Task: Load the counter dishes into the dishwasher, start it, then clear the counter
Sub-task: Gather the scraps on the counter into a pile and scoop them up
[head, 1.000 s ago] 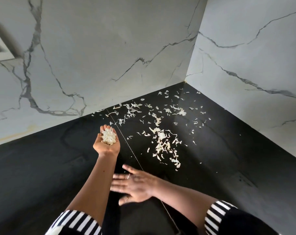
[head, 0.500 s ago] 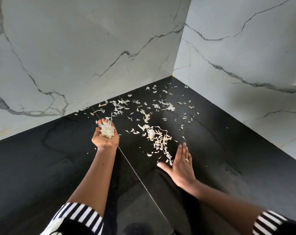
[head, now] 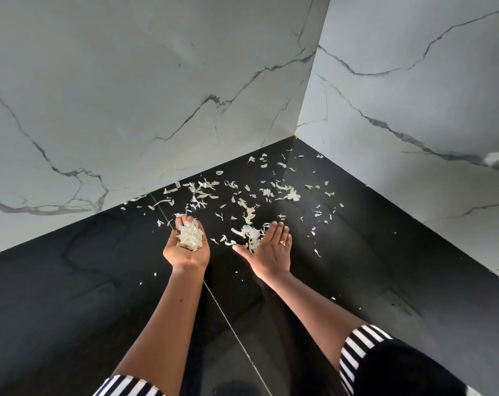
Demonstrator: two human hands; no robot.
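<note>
Scraps (head: 249,214), pale, thin and curled, lie scattered across the black counter (head: 385,267) near the corner of the marble walls (head: 128,95). The left hand (head: 187,250) carries a heap (head: 189,235) in its upturned, loosely cupped palm. The right hand (head: 271,252), fingers straight, rests against a small pile (head: 249,232).

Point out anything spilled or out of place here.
Spilled: pale papery peel scraps lie scattered across the glossy black stone counter toward the corner. The left hand cups a pile of them; the flat right hand rests against another heap.
</note>
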